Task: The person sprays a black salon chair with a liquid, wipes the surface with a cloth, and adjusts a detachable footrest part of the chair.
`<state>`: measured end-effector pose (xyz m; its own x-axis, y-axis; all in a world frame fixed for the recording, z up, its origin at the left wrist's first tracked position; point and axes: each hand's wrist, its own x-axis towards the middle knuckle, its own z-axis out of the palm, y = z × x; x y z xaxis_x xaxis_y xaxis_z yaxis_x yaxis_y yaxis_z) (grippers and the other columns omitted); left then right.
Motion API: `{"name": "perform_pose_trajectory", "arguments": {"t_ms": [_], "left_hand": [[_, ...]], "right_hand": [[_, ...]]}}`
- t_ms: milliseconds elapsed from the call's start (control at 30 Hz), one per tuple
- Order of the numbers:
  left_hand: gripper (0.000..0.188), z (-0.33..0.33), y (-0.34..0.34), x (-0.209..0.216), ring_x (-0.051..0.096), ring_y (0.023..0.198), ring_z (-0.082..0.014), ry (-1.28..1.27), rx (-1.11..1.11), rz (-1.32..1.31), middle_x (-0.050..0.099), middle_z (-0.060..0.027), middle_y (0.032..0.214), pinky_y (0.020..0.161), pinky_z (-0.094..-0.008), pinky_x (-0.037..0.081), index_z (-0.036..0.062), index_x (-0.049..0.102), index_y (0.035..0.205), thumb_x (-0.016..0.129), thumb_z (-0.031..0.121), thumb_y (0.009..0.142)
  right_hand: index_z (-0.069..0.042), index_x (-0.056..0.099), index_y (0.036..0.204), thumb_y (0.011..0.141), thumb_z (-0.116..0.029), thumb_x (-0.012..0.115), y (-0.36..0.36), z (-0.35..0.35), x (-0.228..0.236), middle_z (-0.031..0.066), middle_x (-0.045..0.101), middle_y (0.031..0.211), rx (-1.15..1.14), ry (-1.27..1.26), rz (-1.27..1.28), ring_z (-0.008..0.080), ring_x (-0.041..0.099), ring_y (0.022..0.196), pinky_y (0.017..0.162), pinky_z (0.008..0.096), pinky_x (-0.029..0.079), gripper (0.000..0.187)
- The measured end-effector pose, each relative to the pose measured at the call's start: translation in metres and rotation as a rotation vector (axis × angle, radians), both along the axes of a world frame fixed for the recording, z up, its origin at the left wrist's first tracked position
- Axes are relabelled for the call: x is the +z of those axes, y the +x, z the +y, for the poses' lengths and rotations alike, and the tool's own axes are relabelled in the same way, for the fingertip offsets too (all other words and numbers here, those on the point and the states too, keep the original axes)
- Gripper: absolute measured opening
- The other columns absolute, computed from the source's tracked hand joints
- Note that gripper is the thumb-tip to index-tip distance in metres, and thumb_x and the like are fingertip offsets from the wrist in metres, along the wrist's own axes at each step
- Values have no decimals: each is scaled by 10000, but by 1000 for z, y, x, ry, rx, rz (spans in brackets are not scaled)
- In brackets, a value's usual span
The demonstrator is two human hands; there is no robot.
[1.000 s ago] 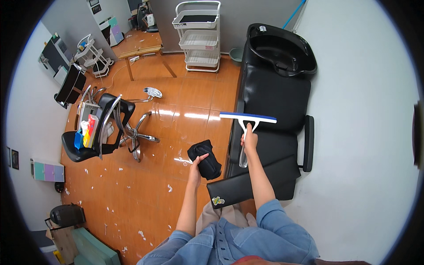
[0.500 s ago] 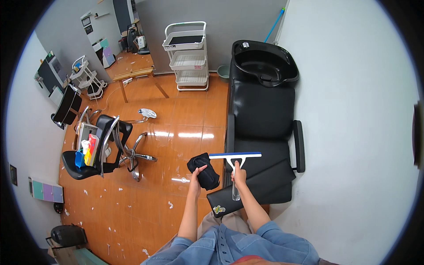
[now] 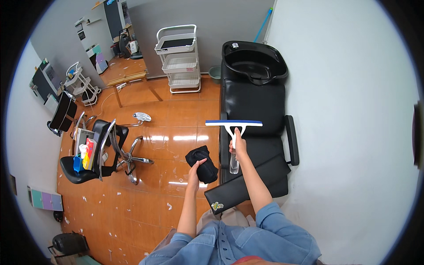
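The right hand (image 3: 238,146) is closed around the neck of a squeegee (image 3: 233,124), fingers wrapped and no gap visible. The squeegee is at the centre of the frame: a straight white crossbar with a blue strip along its upper edge, a white forked neck, and a transparent, bottle-like handle below the hand. The crossbar lies nearly level in the picture.

The left hand (image 3: 193,175) grips a black cloth bundle (image 3: 202,165), thumb laid across the top; the fingers beneath are hidden. The bundle is matte, folded and creased, positioned left of the squeegee and apart from it.

Behind the squeegee is a black padded recliner (image 3: 254,102), with a glossy black basin (image 3: 255,64) at its upper end. A white three-tier trolley (image 3: 181,69) stands at upper centre.
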<state>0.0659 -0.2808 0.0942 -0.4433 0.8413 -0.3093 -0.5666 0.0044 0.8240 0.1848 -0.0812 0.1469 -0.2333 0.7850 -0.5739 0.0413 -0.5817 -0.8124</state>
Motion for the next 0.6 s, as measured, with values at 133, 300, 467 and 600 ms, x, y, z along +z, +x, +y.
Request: {"name": "perform_pose_trajectory", "arguments": {"t_ms": [133,300,467,600], "left_hand": [[348,19,17,17,519,1095,-153,-29,-106,212,603,-78,1143,970,-299,373,34,623,1169,628,234,883],[481,34,30,7,569,955,-128,-66,-273,458,616,-61,1027,829,-270,447,31,588,1125,797,190,722],[295,45,45,-7,575,777,-104,-88,-256,450,612,-23,857,694,-243,459,20,598,1007,727,183,798],[232,44,57,-10,558,810,-96,-209,-143,296,602,-7,870,720,-252,438,46,609,993,681,215,851]], "right_hand": [[-75,544,754,854,-697,433,2,-21,14,25,522,568,191,-8,183,128,530,495,517,264,468,639],[-75,512,966,958,-478,453,-17,-57,26,48,580,816,346,33,249,127,584,727,677,271,498,407],[-46,624,994,895,-283,608,-1,-52,-15,128,528,1085,274,773,-56,263,488,1057,832,345,468,258],[-107,587,1198,877,-369,616,35,-48,-20,152,512,1240,401,499,-171,322,380,1254,1049,381,304,415]]}}
